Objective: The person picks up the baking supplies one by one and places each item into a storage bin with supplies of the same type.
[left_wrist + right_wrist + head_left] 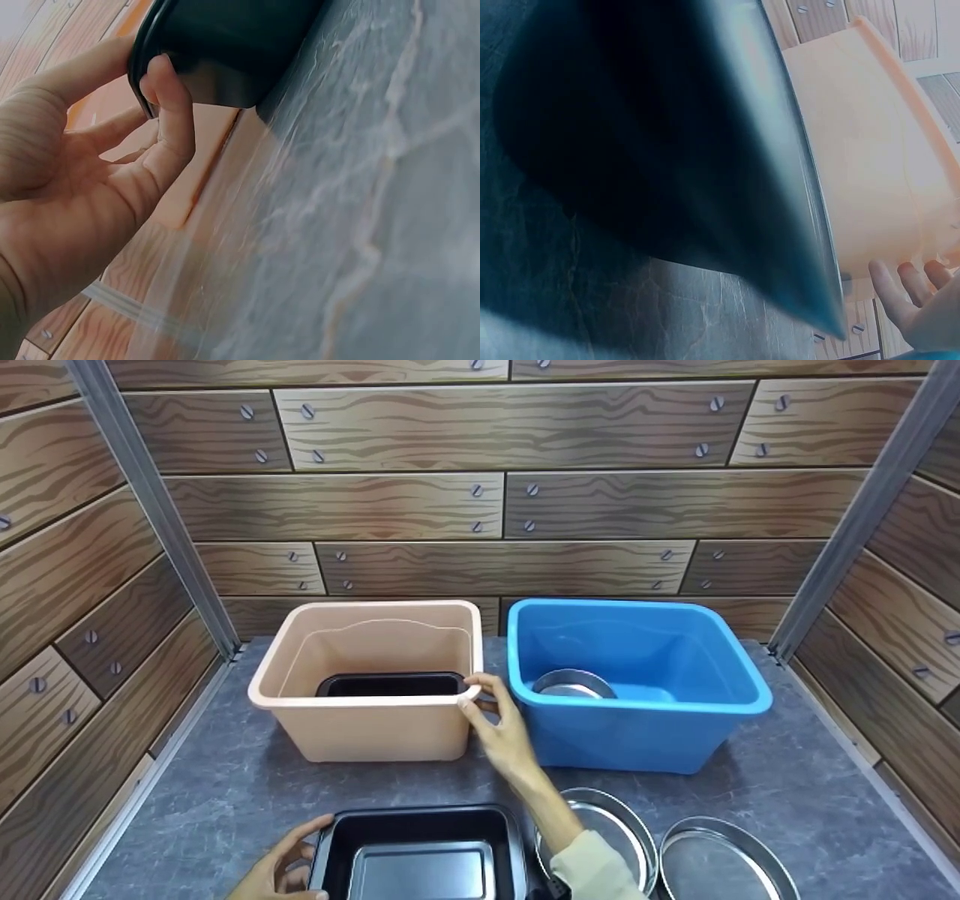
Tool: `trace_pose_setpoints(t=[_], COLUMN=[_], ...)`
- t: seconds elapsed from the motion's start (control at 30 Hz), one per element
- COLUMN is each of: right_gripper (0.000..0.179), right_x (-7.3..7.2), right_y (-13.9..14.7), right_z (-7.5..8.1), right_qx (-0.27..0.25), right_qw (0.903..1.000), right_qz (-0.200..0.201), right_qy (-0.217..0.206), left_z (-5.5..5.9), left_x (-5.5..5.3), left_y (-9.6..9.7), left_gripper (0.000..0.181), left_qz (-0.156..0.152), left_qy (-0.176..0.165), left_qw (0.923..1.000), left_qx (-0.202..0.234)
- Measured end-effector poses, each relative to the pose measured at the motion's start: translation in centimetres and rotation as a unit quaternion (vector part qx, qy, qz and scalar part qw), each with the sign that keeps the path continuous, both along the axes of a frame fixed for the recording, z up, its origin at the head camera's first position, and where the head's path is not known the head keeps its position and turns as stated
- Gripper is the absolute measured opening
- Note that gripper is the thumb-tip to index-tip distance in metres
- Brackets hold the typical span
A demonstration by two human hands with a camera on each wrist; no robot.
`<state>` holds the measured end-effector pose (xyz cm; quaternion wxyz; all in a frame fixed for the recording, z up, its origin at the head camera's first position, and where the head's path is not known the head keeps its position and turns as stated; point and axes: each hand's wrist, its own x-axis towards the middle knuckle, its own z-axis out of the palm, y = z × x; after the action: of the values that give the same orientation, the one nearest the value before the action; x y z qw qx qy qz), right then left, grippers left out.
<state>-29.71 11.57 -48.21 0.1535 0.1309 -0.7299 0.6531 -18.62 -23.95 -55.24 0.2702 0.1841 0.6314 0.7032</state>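
Looking over grey tabletop (217,810): blue bin (622,742) at right, peach bin (382,731) just beside at left. Seeing black pan (424,870) near side, in front of peach bin; second dark pan (394,685) lying inside that bin. Judging black pan as stiff, fairly light metal, not fragile, maybe slick on smooth faces. Spotting two round tins, left tin (619,825) and right tin (724,862), plus a smaller-looking tin (574,684) inside blue bin. Pinching black pan's left rim between left hand's (281,870) thumb and curled fingers. Apparently pinching peach bin's near right rim corner with right hand (502,727) thumb and forefinger; other fingers partly hidden. Risking tilt with single-edge hold; better taking both short rims, thumbs up top.
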Motion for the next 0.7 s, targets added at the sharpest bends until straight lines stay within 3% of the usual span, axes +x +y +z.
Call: trace_pose_setpoints(t=[0.23,0.47,0.7], right_gripper=[0.031,0.031,0.033], right_x=[0.14,0.10,0.06], right_y=[-0.07,-0.10,-0.01], right_z=[0.01,-0.11,-0.09], right_qx=[0.003,0.006,0.008], right_qw=[1.0000,0.9999,0.9999], right_qz=[0.001,0.000,0.000], right_qy=[0.000,0.014,0.010], left_z=[-0.44,-0.61,-0.12], left_x=[0.07,0.17,0.38], left_y=[-0.08,-0.04,0.48], left_gripper=[0.069,0.067,0.074], left_qz=[0.016,0.029,0.069], left_qy=[-0.002,0.023,-0.019], left_qw=[0.9999,0.9986,0.9957], left_qx=[-0.003,-0.037,-0.059])
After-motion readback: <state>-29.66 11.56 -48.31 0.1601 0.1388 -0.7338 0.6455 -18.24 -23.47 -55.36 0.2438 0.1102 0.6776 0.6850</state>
